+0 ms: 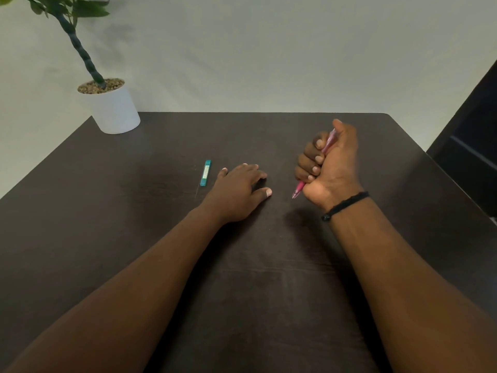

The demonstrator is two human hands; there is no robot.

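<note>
My right hand (326, 168) fists the pink mechanical pencil (299, 188), thumb on top, tip just above the worktop (269, 278). Left hand (236, 189) flat, empty, beside the teal lead case (206, 172). Refill probably not done.

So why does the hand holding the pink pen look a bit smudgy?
In the head view, the right hand gripping the pink pen is slightly blurred along its outer edge, likely from motion; its soft shadow falls on the dark table beneath; the left hand and teal case look sharper.
</note>
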